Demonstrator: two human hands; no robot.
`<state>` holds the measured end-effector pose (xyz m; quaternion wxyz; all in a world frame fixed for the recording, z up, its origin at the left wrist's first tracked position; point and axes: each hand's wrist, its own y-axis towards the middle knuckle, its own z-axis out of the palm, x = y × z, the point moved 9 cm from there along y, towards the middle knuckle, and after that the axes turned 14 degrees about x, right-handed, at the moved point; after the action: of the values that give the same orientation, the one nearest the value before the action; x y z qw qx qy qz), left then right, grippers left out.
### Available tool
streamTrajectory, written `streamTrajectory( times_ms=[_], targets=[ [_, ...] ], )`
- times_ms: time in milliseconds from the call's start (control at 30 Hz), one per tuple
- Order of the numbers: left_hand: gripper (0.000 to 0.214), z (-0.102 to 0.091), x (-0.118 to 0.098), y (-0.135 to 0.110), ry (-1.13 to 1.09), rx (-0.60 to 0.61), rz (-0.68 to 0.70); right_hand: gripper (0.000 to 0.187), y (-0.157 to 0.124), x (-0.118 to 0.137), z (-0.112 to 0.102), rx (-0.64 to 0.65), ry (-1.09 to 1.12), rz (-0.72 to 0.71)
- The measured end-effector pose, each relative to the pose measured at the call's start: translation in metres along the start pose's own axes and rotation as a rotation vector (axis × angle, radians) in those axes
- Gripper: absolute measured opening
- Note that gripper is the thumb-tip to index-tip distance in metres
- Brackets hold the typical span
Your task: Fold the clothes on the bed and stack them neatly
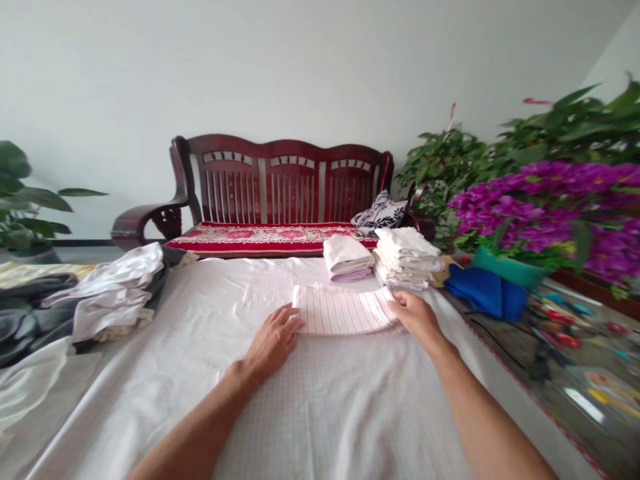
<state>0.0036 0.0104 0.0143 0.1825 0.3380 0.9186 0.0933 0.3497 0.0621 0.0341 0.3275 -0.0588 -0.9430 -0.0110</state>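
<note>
A folded white cloth with pink stripes (345, 312) lies crosswise on the white sheet in front of me. My left hand (276, 337) is closed at its left end, fingers over the edge and thumb mostly hidden. At the other end, my right hand (414, 315) pinches the right edge between thumb and fingers, and that side looks slightly raised. Just beyond the striped cloth sits a small folded pile, pale pink on top and lilac below (349, 259). Beside it on the right is a taller stack of folded white cloths (406, 259).
A white sheet (320, 407) covers the work surface. Rumpled clothes (117, 293) are heaped at left. Behind stands a wooden bench (295, 183) with a patterned cushion (381, 213). At right are purple flowers (545, 200), blue fabric (487, 291) and scattered small items.
</note>
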Motion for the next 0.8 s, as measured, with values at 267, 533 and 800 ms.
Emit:
streamTrajectory(
  times_ms=[267,533,800],
  targets=[
    [0.041,0.000,0.000,0.000,-0.067,0.010,0.016,0.028,-0.010,0.004,-0.003,0.001,-0.281,0.097],
    [0.033,-0.002,-0.002,0.002,-0.151,0.045,0.004,0.027,-0.015,0.007,-0.002,-0.021,-0.397,0.109],
    [0.028,-0.004,0.008,-0.001,-0.283,0.019,-0.079,0.049,-0.012,-0.010,-0.004,-0.015,-0.366,0.186]
  ],
)
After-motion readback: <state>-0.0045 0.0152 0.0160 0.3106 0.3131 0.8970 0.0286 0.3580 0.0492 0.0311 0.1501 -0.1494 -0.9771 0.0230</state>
